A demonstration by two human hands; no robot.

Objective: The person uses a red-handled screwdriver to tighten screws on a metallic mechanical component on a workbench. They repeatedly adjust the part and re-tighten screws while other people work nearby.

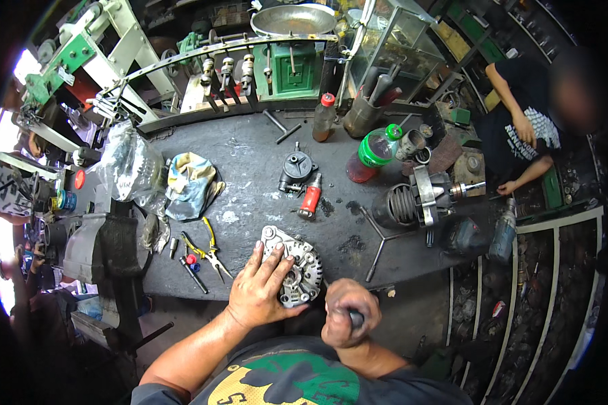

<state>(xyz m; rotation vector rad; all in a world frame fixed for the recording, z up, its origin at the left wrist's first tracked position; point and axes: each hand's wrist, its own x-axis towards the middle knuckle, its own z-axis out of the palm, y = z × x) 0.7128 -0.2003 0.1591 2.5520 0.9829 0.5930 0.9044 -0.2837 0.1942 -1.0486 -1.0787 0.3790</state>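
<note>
My left hand (260, 287) lies with spread fingers on a silver, slotted alternator housing (307, 266) near the bench's front edge. My right hand (351, 307) is closed around a dark cylindrical tool (355, 318), most of it hidden, just right of the housing. Left of my left hand lie yellow-handled pliers (211, 246), a dark rod (194, 277) and a small socket (173, 247). Beyond the housing are a red air tool (311, 197) and a dark round pump (297, 164).
Plastic bag (125, 162), rag (189, 185), bottles (375, 152), (323, 121), a three-arm wrench (378, 236), metal assembly (405, 202) and drill (503, 229) lie on the dark bench (236, 155). A co-worker (513, 128) is at the right. Racks and machinery surround the bench.
</note>
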